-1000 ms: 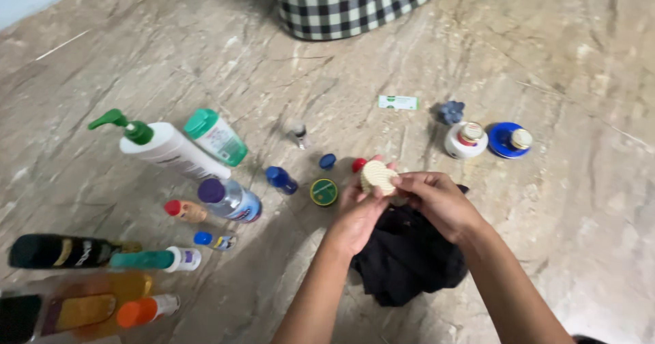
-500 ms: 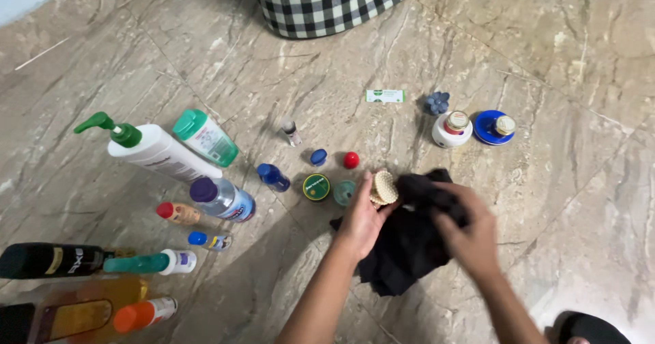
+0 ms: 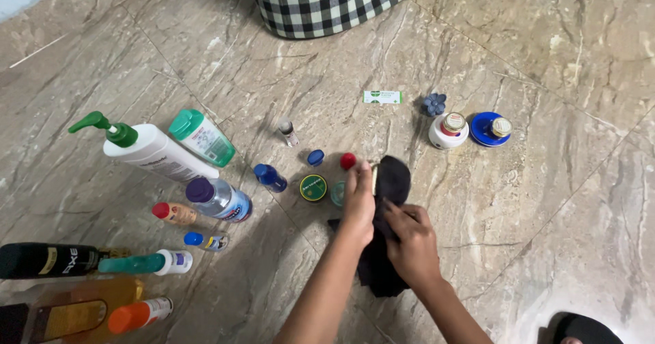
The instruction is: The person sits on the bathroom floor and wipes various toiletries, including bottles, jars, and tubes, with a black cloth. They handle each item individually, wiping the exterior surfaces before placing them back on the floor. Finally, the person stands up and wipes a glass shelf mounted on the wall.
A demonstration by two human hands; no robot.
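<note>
Left hand [image 3: 359, 204] curled, fingers closed over a small item that is now covered by the black cloth [image 3: 386, 228]; only a pale edge shows, so the item cannot be identified. Right hand [image 3: 408, 240] closed on the same cloth, gripping it just beside the left hand; both hands touching. Cloth hangs from the hands down to the marble floor [image 3: 546, 201]. Left of the hands, lying on the floor: a white pump bottle [image 3: 147, 151] with green head, a white bottle with green cap [image 3: 202, 137], a clear bottle with purple cap [image 3: 218, 199], a small blue bottle [image 3: 270, 177]. Just beside the left hand: a round green tin [image 3: 313, 187], a blue cap [image 3: 315, 157], a red cap [image 3: 348, 160]. Right, well apart: a white jar [image 3: 448, 130] and a blue lid [image 3: 488, 128].
</note>
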